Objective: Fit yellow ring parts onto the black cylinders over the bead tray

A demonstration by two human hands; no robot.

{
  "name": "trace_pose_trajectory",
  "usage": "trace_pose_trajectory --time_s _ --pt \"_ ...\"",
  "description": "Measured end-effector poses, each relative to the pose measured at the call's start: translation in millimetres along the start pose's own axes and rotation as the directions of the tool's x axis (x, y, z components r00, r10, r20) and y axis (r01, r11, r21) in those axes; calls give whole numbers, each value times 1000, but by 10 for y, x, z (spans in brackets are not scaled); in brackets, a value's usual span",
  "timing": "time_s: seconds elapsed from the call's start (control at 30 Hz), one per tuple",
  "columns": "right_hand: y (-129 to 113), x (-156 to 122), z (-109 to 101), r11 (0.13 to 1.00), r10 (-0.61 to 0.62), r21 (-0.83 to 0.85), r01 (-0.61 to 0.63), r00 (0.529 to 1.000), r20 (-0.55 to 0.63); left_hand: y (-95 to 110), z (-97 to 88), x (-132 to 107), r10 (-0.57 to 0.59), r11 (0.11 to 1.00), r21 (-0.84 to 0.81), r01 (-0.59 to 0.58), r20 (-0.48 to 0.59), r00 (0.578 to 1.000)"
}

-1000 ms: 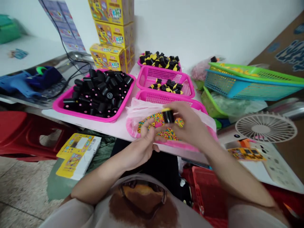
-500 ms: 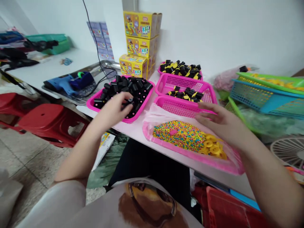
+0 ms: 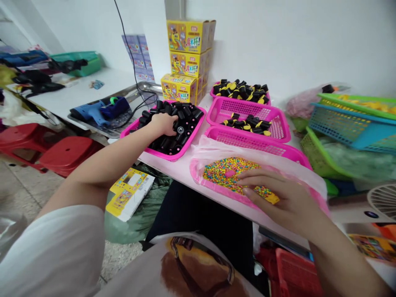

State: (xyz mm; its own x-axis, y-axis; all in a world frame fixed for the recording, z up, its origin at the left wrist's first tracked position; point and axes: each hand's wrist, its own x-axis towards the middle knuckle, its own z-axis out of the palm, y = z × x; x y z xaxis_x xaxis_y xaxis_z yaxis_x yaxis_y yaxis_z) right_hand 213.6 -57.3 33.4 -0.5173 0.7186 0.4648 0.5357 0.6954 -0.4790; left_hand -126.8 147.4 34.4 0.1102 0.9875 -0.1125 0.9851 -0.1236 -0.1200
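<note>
Head view: pinch black cylinders (image 3: 165, 144) by sides; probably light, stiff. Can't tell left hand (image 3: 164, 123) grip; see right hand (image 3: 284, 196) spread.

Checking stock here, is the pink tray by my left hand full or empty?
Full, or nearly so: black cylinders lie heaped across the pink tray, up to its far rim.

White wall (image 3: 278, 45) behind; red stools (image 3: 69, 152) at left, speckled grey floor (image 3: 23, 183).

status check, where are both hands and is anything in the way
Left hand at heaped black plastic cylinders, grip hidden. Right hand open above small round multicoloured beads. Nothing visibly blocking either hand.
</note>
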Motion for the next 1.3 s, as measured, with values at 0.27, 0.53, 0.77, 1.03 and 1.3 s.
trace_pose_trajectory --time_s 0.27,0.53,0.77,1.03,1.3 --pt "39 -69 79 998 49 44 -55 990 129 -35 -2 -162 56 993 -95 -75 -191 980" --pt "-173 40 290 983 -139 -142 120 982 -129 655 -244 -1365 519 254 -967 -32 109 848" --pt "-348 49 647 993 -113 25 115 991 -69 1139 147 -1649 810 -63 -956 286 118 575" --pt "-266 -294 799 996 18 86 12 936 -350 994 27 -1694 654 51 -999 -14 23 756" --pt "-160 -627 673 954 226 267 -137 912 -341 -115 -9 -429 -22 974 -224 -6 -124 992"
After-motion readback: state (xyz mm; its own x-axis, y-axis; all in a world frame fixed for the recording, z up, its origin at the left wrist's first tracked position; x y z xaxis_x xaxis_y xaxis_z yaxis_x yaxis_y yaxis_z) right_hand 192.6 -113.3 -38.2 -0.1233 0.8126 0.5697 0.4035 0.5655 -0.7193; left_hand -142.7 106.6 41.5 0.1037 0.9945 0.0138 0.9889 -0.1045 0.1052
